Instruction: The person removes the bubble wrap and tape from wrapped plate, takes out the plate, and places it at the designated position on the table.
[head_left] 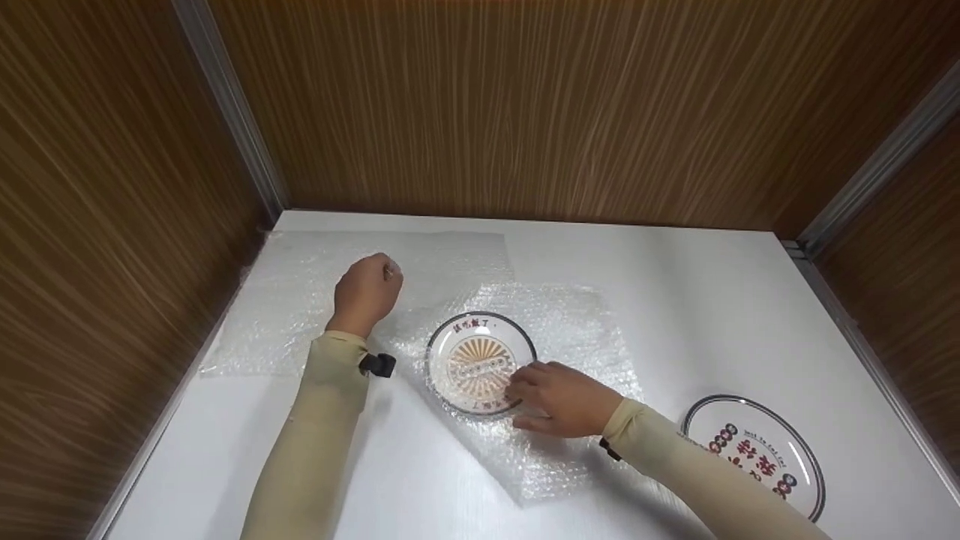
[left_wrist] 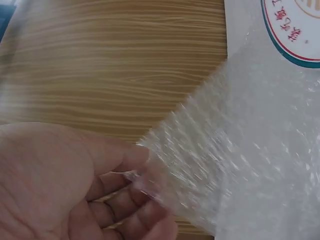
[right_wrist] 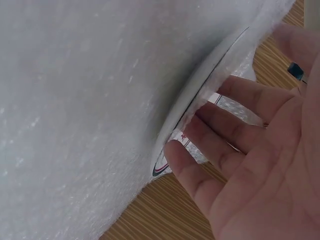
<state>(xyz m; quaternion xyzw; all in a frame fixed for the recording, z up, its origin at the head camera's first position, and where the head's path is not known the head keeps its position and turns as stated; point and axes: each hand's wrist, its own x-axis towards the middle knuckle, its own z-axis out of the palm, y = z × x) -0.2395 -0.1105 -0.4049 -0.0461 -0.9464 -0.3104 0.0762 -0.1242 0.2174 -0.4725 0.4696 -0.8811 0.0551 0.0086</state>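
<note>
A round white plate (head_left: 442, 364) with a dark rim and an orange sunburst lies face up on a sheet of bubble wrap (head_left: 589, 322). My left hand (head_left: 367, 294), up and to the left of the plate, pinches a corner of bubble wrap (left_wrist: 192, 150) between thumb and fingers. In the left wrist view that corner stretches from the fingers toward the rest of the sheet. My right hand (head_left: 566, 400) rests its extended fingers on the plate's lower right edge, thumb apart. The right wrist view shows those fingers (right_wrist: 192, 175) over the rim.
Another bubble wrap piece (head_left: 259, 315) lies flat at the table's left rear. A second white plate (head_left: 712, 420) with red lettering sits at the right front, partly behind my right forearm. Wood-grain panels (head_left: 495, 112) enclose the white table (head_left: 675, 300) at the back and sides.
</note>
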